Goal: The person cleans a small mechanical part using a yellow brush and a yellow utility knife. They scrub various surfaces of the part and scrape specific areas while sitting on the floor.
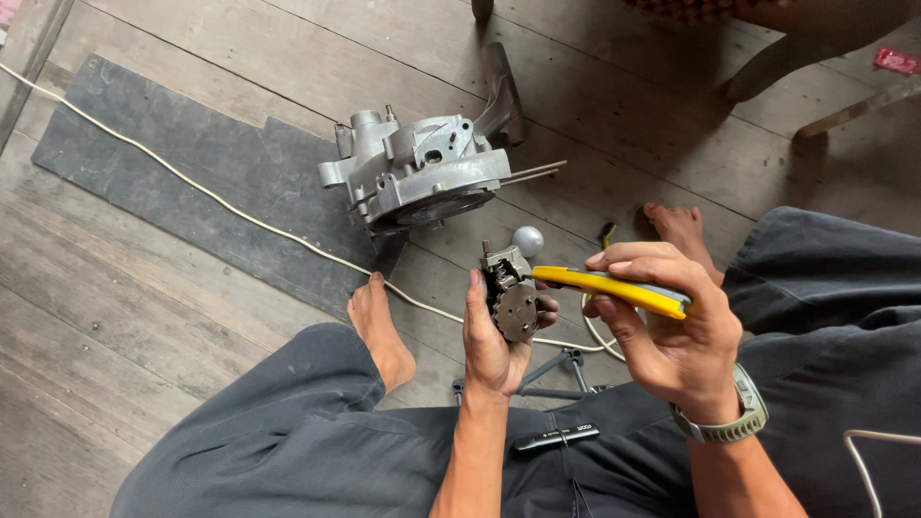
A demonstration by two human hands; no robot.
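My left hand [491,341] grips a small grey metal gear assembly [510,293] upright at the centre of the view. My right hand [665,326] holds pliers with yellow and grey handles [614,288], their nose reaching left to the assembly. A silver engine casing [417,173] with two thin rods sticking out to the right lies on the wooden floor just beyond my hands. A small grey ball [528,240] rests on the floor behind the assembly.
A dark rubber mat [182,163] lies under the casing's left side, crossed by a white cord [192,187]. My bare feet [379,331] and dark trousers frame the hands. A black tool [556,437] rests on my lap. Chair legs [767,72] stand at top right.
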